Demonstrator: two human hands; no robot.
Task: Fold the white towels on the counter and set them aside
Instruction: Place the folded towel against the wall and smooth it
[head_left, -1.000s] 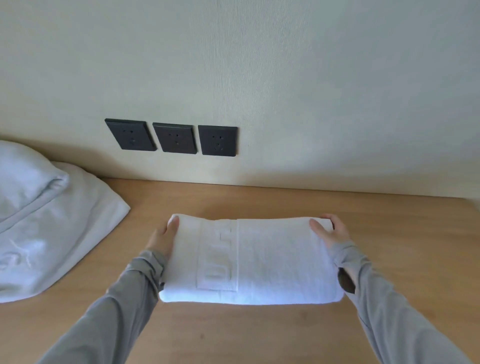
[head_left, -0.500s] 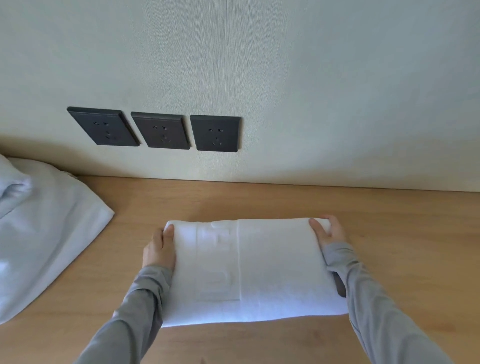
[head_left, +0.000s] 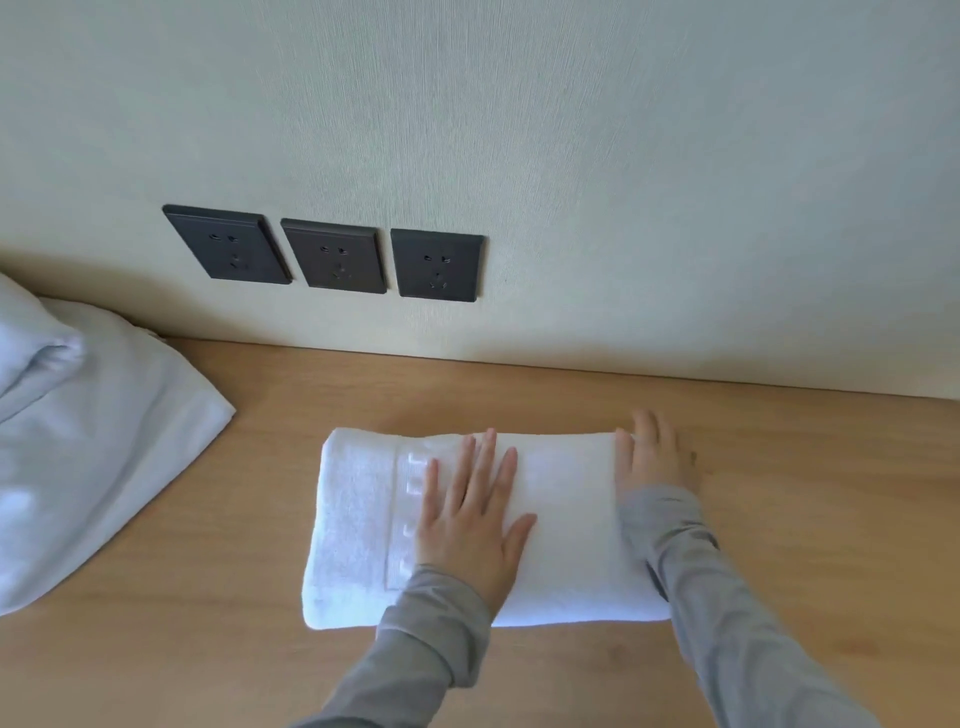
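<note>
Towel (head_left: 566, 525) lies under flat left hand (head_left: 467, 525); flat right hand (head_left: 655, 462) touches its end.

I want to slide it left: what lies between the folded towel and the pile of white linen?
In the head view, only bare wooden counter separates the folded towel from the linen pile.

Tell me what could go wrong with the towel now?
The left hand lies flat on the towel; a sideways push might wrinkle the fold. The right hand only touches its end, so lifting from there might let it flop open. Slid left, it could bump the pile.
</note>
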